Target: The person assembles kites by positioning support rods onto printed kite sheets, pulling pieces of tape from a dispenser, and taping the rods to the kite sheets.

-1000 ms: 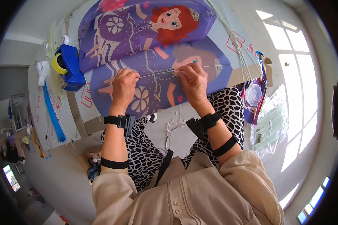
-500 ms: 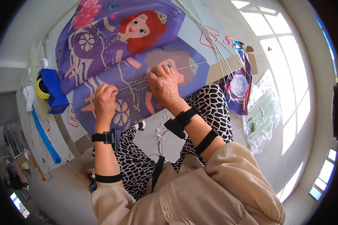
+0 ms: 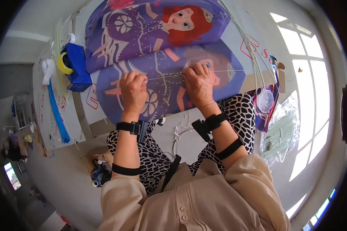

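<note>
A purple sheet point(image 3: 164, 92) printed with a cartoon princess lies across the work surface and over my knees. Along it runs a thin white rod point(image 3: 164, 77), its far end reaching past the printed tiara. My left hand point(image 3: 133, 91) is closed on the rod near the printed skirt, knuckles up. Further right, my right hand point(image 3: 199, 84) pinches the same rod beside the printed face. Both hands rest low against the sheet, and their fingertips are partly hidden. Behind is a second, brighter part of the print point(image 3: 142, 32); I cannot tell whether it is joined to the first.
A blue tape dispenser point(image 3: 79, 67) with yellow tape stands at the left, near blue strips point(image 3: 58, 111). Several thin pale rods point(image 3: 254, 57) lie at upper right. A clear plastic bowl point(image 3: 265, 101) and a plastic bag of rods point(image 3: 280, 133) are beyond my right knee.
The head view has shifted, so the scene sits further right in the picture. Both hands keep hold of the rod at about the same places on the print.
</note>
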Demonstrator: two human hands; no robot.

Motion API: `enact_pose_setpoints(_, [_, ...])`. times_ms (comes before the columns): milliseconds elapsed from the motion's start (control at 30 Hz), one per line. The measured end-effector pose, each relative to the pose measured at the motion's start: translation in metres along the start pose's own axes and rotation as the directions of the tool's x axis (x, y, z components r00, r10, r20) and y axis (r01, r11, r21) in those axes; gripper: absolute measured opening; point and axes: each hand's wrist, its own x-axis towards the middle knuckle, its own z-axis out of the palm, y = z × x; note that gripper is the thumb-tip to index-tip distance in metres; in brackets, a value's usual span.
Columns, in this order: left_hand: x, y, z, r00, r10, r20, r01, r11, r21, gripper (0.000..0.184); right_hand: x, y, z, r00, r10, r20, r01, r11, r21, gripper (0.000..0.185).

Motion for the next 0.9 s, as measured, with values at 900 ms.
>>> enact_pose_setpoints(900, [-0.007, 0.003, 0.005, 0.993, -0.115, 0.022, 0.115, 0.993, 0.001, 0.011, -0.002, 0.004, 0.000, 0.988, 0.060, -0.139, -0.038, 0.988, 0.151, 0.011])
